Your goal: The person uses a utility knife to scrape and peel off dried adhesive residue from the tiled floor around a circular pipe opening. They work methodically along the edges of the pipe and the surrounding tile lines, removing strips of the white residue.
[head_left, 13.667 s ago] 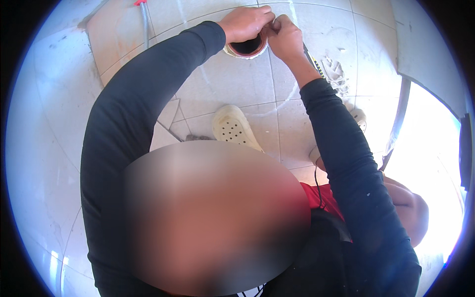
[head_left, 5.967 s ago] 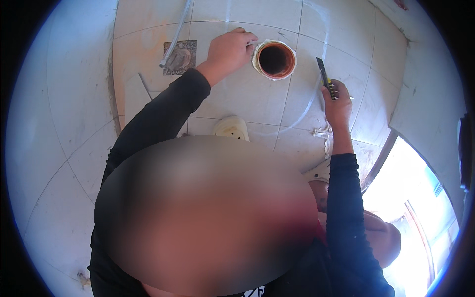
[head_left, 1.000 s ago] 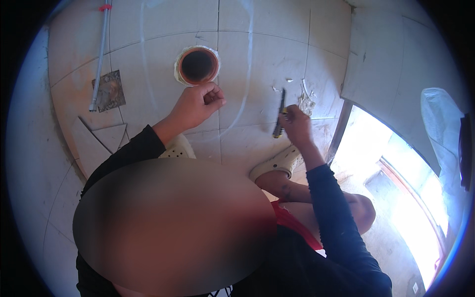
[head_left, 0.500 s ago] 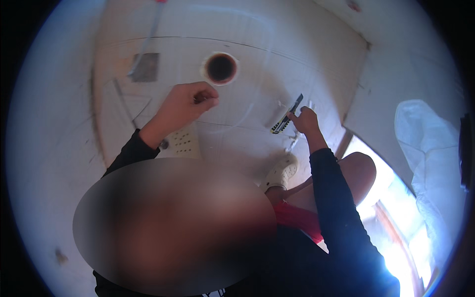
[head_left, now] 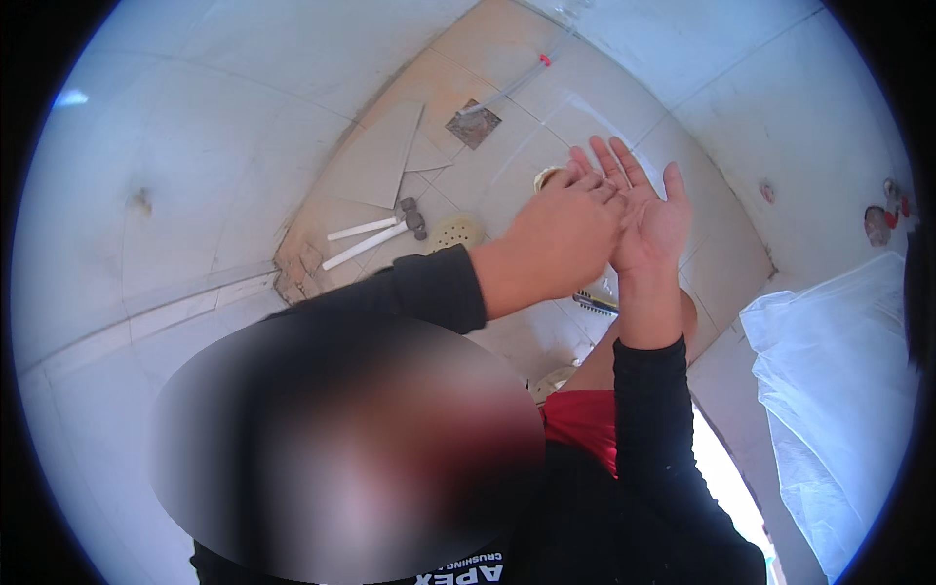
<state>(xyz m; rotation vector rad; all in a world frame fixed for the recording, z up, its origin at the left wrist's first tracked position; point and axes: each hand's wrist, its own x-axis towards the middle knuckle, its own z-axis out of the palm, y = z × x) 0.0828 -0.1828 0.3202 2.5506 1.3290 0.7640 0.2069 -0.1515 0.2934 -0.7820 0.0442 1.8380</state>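
Note:
My left hand (head_left: 570, 234) reaches across, back upward, its curled fingers pressed against the palm of my right hand. What those fingers hold, if anything, is hidden. My right hand (head_left: 655, 226) is turned palm up with its fingers stretched out, and no tool is in it. Below its wrist, partly covered, a black and yellow utility knife (head_left: 597, 302) appears to lie on the floor. Behind my left hand shows part of the pale rim of the round floor hole (head_left: 546, 178); the rest is covered.
A hammer (head_left: 412, 220) and another white handle (head_left: 363, 229) lie left of a perforated cream clog (head_left: 456, 232). Beyond are a flat tile piece (head_left: 390, 146) and a clear hose (head_left: 517, 88) reaching a square floor opening (head_left: 475, 125). White plastic sheeting (head_left: 829, 390) hangs at right.
My right hand has let go of the utility knife and turned palm up. My left hand has crossed rightward onto it. The head view has swung, bringing the hammer into sight.

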